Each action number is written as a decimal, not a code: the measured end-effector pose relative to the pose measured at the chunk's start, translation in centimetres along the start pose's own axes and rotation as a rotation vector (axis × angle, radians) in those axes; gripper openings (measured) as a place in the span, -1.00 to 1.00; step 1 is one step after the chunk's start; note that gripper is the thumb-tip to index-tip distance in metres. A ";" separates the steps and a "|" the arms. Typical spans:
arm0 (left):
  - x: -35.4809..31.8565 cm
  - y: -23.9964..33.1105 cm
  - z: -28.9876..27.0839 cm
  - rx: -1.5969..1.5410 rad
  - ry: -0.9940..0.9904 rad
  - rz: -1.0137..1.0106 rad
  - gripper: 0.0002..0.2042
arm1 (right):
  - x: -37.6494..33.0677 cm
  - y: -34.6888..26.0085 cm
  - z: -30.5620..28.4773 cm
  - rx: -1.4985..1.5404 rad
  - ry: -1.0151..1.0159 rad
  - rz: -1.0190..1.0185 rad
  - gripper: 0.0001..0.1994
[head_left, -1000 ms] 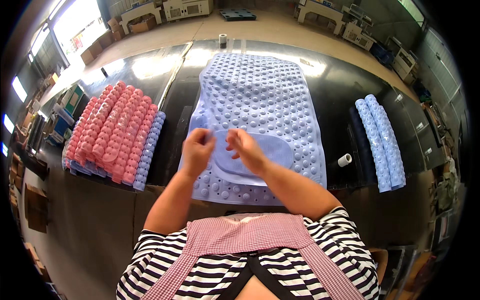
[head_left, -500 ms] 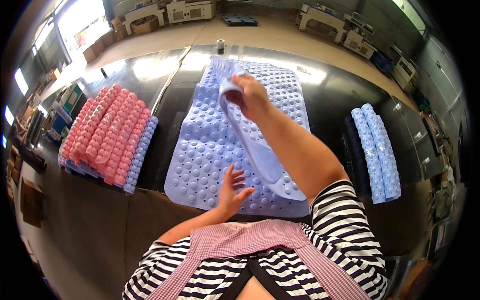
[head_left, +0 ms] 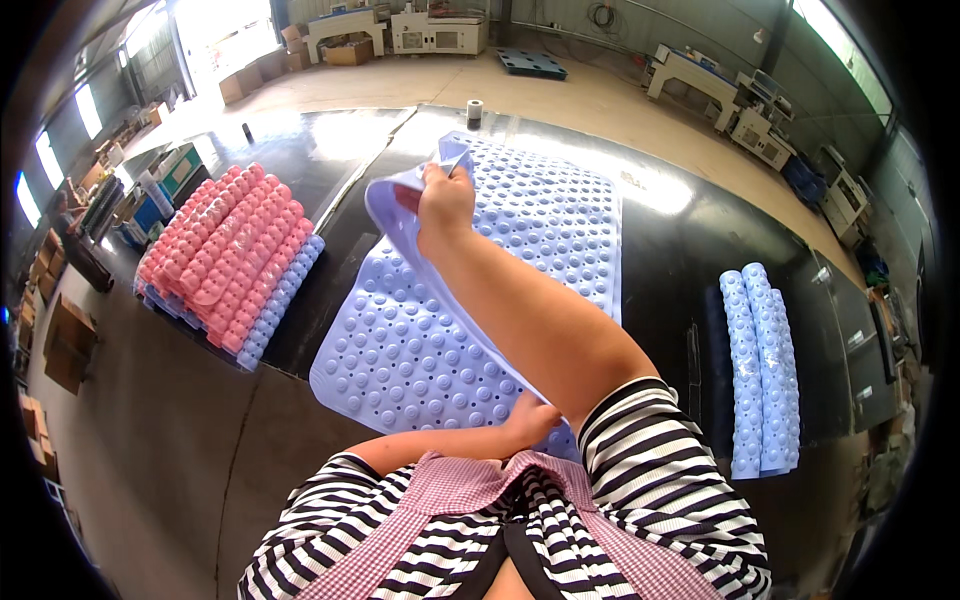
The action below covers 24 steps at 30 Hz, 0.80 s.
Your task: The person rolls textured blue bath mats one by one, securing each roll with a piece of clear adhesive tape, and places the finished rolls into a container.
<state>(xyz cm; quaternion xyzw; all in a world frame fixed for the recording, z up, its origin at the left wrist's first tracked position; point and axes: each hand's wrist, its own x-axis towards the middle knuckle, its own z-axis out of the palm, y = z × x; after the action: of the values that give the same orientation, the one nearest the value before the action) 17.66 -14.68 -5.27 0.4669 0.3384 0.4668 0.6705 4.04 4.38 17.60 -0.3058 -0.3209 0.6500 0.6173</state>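
A light-blue bath mat with round knobs lies over the table before me. My right hand reaches across to its far left part, the fingers closed around a lifted, curled portion. From there a raised edge runs back under my right forearm toward my left hand. That hand is closed on the mat's near edge, its fingertips partly hidden. Flat knobbed matting continues to the right of my right arm; whether it is a second mat I cannot tell.
On the black table, rolled pink mats lie at left over blue rolls. More blue rolls stand at the right edge. A small white roll sits at the far edge. Machines and cardboard boxes stand beyond.
My right hand has swung left and slightly nearer with the lifted mat portion. My left hand, open before, has moved right to the near edge and closed. The view has shifted somewhat.
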 end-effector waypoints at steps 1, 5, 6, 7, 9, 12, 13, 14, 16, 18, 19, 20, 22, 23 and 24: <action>0.0 0.2 -0.1 -0.159 0.063 -0.190 -0.54 | -0.4 0.2 -0.1 -0.010 -0.022 0.070 -0.87; -2.7 -1.4 -3.4 0.297 0.301 -0.099 -0.63 | 0.9 -1.6 0.0 -0.261 -0.223 0.219 -0.86; -2.2 0.8 -3.6 0.357 0.228 -0.258 -0.64 | 4.6 -2.9 -2.2 -0.381 -0.220 0.250 -0.86; -1.1 4.5 -2.8 0.413 0.130 -0.422 -0.65 | 8.8 -5.1 -5.7 -0.293 -0.124 0.262 -0.85; 3.7 13.3 -5.9 0.844 -0.161 -0.359 -0.66 | 12.6 -11.5 -8.3 -0.207 -0.129 0.229 -0.87; 11.9 25.3 -20.8 1.344 0.303 -0.119 -0.63 | 10.6 -20.5 -3.9 -0.346 -0.312 -0.392 -0.92; 13.6 31.0 -25.2 1.422 0.569 0.021 -0.61 | 10.4 -23.9 -3.8 -0.361 -0.324 -0.447 -0.83; 14.8 36.8 -27.6 1.462 0.796 0.261 -0.58 | 11.0 -27.0 -6.3 -0.388 -0.351 -0.651 -0.79; 16.3 44.1 -25.3 1.492 0.968 0.729 -0.59 | 9.5 -30.4 -10.7 -0.270 -0.276 -0.739 -0.74; 15.0 46.5 -19.4 1.503 0.924 1.067 -0.79 | 4.6 -29.7 -17.1 -0.112 -0.145 -0.589 -0.72; 13.9 47.7 -19.7 1.752 0.857 1.044 -0.75 | 3.5 -30.0 -19.9 -0.109 -0.140 -0.582 -0.72; 12.7 46.8 -20.5 1.938 0.825 1.074 -0.71 | 1.3 -29.3 -21.3 -0.113 -0.108 -0.553 -0.73; 10.4 42.2 -24.1 2.031 0.554 1.090 -0.62 | -3.1 -26.2 -24.4 -0.196 -0.035 -0.477 -0.74; 9.2 40.1 -26.4 1.924 0.342 1.086 -0.57 | -4.9 -23.9 -25.6 -0.274 -0.004 -0.445 -0.75; 7.8 35.9 -24.6 2.147 0.319 1.014 -0.56 | -7.2 -21.9 -27.5 -0.304 0.025 -0.384 -0.74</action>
<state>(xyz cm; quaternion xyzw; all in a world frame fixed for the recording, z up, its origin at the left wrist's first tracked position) -12.68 4.93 20.20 0.8052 0.4118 0.2100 -0.3714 39.47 -1.00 18.29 -0.3367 -0.4595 0.4610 0.6804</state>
